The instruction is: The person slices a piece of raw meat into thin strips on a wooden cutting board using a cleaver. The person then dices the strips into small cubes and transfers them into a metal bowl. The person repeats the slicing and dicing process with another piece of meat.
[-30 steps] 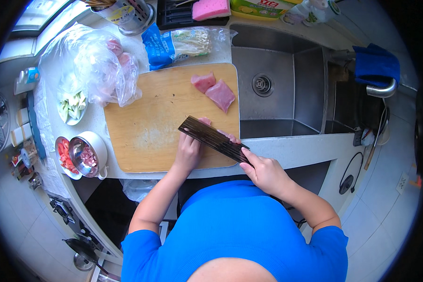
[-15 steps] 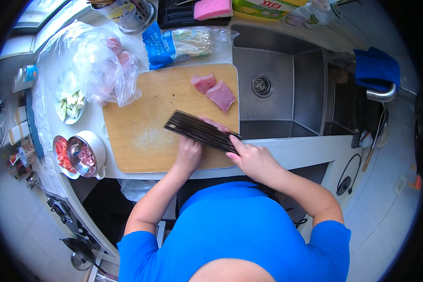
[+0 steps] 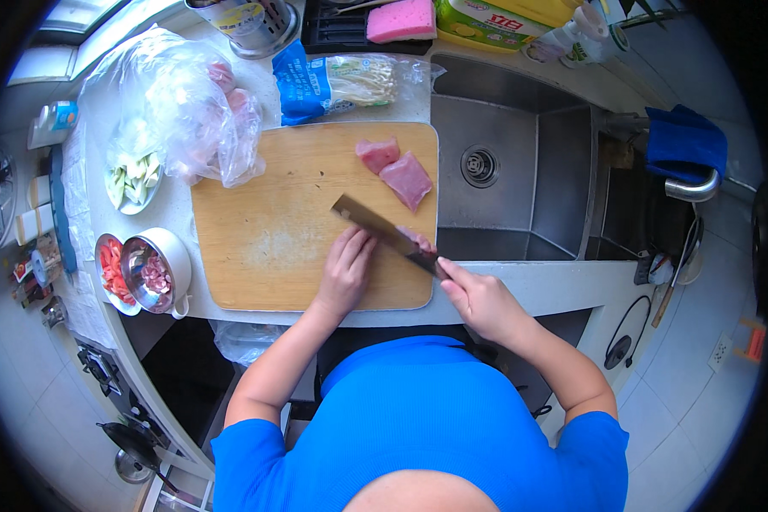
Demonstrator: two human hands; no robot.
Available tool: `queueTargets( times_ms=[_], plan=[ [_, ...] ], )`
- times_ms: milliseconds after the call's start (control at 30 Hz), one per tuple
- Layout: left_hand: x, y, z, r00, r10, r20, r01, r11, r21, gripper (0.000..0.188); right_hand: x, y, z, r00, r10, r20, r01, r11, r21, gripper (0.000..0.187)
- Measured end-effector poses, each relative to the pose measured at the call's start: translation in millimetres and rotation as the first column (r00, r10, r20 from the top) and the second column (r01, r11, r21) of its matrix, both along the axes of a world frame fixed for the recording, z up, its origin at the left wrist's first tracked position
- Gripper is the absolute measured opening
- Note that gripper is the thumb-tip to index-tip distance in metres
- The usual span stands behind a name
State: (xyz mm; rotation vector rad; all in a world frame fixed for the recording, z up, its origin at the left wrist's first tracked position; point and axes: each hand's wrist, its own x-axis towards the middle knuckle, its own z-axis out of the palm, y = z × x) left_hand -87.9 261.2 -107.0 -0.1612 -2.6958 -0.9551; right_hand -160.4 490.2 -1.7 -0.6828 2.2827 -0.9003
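Note:
My right hand [image 3: 485,299] is closed around the handle of a cleaver [image 3: 374,226]. The blade is seen almost edge-on, slanting up and left above the wooden cutting board [image 3: 264,230]. Just beside it on the near side, my left hand [image 3: 347,266] presses down with bent fingers held together; anything beneath them is hidden. A piece of pink raw meat [image 3: 418,237] shows past the blade's far side, partly covered by it. Two larger chunks of raw meat [image 3: 405,181] lie at the board's upper right corner.
Right of the board is a steel sink [image 3: 495,128]. To the left stand a white mug [image 3: 171,264] with chopped meat, a dish of red pieces [image 3: 113,271] and a plate of pale green slices [image 3: 134,183]. Behind are a plastic bag [image 3: 188,119] and packaged enoki mushrooms [image 3: 358,81].
The cleaver has turned from showing its broad face to nearly edge-on. My right hand has shifted slightly right and nearer; my left hand stays beside the blade. The view has shifted slightly.

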Motion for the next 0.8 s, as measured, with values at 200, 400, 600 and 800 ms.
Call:
queueTargets(
  times_ms=[200,400,600,800],
  plan=[
    [10.0,2.5,-16.9,0.999,-0.001,0.046,0.001,1.000,-0.002,0.044,0.5,-0.9,8.7,0.982,0.183,-0.056,-0.166,0.962,0.219,0.047],
    [-2.0,2.4,-4.9,0.997,-0.057,0.052,0.055,0.998,0.037,0.048,-12.7,-66.5,-29.5,0.971,0.219,-0.094,-0.202,0.965,0.168,0.047],
    [0.8,0.4,6.4,0.998,-0.018,0.064,0.016,0.999,0.035,0.030,-18.6,-47.8,-36.5,0.999,0.009,-0.039,-0.010,1.000,-0.024,0.042],
    [11.1,1.7,-1.0,0.995,-0.013,0.102,0.007,0.998,0.059,0.033,-8.6,-8.3,9.0,0.986,0.162,-0.032,-0.158,0.981,0.115,0.043]
  ],
)
